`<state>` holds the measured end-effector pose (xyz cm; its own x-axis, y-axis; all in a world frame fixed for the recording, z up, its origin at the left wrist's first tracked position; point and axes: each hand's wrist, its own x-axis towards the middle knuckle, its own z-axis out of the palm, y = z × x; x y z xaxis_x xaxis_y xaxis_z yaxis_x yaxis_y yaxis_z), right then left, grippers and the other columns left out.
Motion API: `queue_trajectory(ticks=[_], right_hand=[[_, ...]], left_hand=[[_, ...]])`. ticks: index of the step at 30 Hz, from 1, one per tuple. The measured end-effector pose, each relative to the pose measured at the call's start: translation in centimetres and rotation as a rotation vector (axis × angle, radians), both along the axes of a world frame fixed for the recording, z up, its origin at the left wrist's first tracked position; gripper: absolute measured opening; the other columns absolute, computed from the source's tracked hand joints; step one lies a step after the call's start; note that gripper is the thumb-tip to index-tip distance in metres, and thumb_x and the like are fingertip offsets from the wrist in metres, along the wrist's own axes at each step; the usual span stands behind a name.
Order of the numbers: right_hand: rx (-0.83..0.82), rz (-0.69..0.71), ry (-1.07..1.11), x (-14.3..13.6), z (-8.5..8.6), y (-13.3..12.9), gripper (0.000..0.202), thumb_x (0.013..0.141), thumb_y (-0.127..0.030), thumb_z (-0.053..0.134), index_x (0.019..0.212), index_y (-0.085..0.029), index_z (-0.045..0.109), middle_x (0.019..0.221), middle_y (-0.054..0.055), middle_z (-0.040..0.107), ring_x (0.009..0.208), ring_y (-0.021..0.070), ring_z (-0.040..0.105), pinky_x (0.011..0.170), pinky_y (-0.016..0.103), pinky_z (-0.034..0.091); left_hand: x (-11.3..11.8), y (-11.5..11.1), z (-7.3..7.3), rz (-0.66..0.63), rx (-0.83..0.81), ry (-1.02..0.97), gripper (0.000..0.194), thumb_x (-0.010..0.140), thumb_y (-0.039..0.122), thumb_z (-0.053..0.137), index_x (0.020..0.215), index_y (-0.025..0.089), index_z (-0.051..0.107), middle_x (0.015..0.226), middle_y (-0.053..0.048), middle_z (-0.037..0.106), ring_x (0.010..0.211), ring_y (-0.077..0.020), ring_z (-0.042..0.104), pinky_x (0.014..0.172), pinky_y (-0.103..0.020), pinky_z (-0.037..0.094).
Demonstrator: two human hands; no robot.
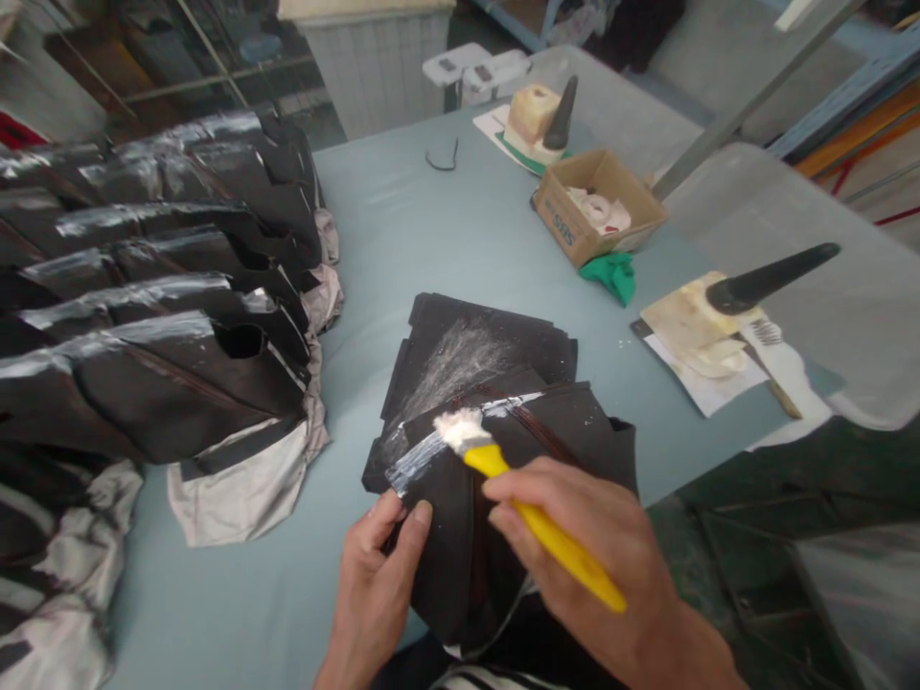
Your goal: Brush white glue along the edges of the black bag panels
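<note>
My right hand grips a yellow-handled brush whose white, glue-laden bristles rest on the upper edge of a black leather piece. A white glue streak runs along that edge. My left hand pinches the lower left side of the same piece, holding it down at the table's near edge. Under it lies a black board smeared with dried white glue.
Several glued black pieces with pale lining lie overlapped on the left. A cardboard box and green cloth sit at the back right. A glue pad with a black cone stands right; another cone behind.
</note>
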<state>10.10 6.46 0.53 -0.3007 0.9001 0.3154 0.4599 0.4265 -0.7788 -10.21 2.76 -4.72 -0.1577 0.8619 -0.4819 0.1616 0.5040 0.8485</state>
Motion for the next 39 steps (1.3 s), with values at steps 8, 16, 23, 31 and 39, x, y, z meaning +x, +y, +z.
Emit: queue_trajectory(ticks=[8, 16, 23, 31, 39], right_hand=[[0.09, -0.067, -0.132, 1.3, 0.8, 0.4, 0.011, 0.107, -0.012, 0.061, 0.114, -0.02, 0.064, 0.096, 0.003, 0.075, 0.084, 0.0151, 0.074, 0.081, 0.025, 0.06], [-0.006, 0.147, -0.012, -1.3, 0.5, 0.9, 0.009, 0.11, -0.015, 0.056, 0.113, -0.019, 0.063, 0.093, 0.003, 0.074, 0.081, 0.0152, 0.074, 0.077, 0.025, 0.062], [0.046, 0.088, -0.13, -0.8, 0.0, 1.2, 0.011, 0.106, -0.011, 0.06, 0.113, -0.019, 0.064, 0.095, 0.003, 0.074, 0.083, 0.0165, 0.074, 0.079, 0.027, 0.06], [-0.049, 0.338, 0.026, -5.5, 0.7, -0.8, 0.011, 0.109, -0.015, 0.055, 0.108, -0.017, 0.065, 0.087, 0.005, 0.073, 0.075, 0.0171, 0.071, 0.07, 0.028, 0.059], [-0.005, 0.1, -0.1, -1.7, 2.9, -0.3, 0.011, 0.11, -0.018, 0.056, 0.114, -0.025, 0.064, 0.088, 0.002, 0.075, 0.073, 0.0187, 0.074, 0.067, 0.03, 0.061]], left_hand=[[0.1, -0.2, 0.1, 0.002, -0.012, -0.016, 0.033, 0.089, 0.05, 0.069, 0.089, 0.018, 0.079, 0.081, -0.003, 0.076, 0.08, -0.0224, 0.067, 0.071, -0.028, 0.054], [0.0, -0.1, 0.1, 0.026, 0.02, -0.058, 0.031, 0.088, 0.047, 0.07, 0.091, 0.017, 0.079, 0.083, -0.004, 0.076, 0.083, -0.0232, 0.068, 0.075, -0.029, 0.055], [0.2, 0.3, 0.6, 0.053, 0.035, -0.102, 0.025, 0.088, 0.041, 0.069, 0.078, 0.019, 0.074, 0.071, 0.0, 0.067, 0.075, -0.0201, 0.064, 0.07, -0.027, 0.053], [0.2, -1.5, -1.1, 0.238, -0.103, -0.34, 0.041, 0.078, 0.053, 0.08, 0.059, 0.024, 0.057, 0.053, 0.005, 0.048, 0.052, -0.0141, 0.042, 0.049, -0.029, 0.041], [0.1, 0.2, 0.1, 0.066, 0.062, -0.142, 0.022, 0.09, 0.039, 0.068, 0.092, 0.02, 0.08, 0.091, -0.004, 0.079, 0.091, -0.0241, 0.071, 0.084, -0.031, 0.056]])
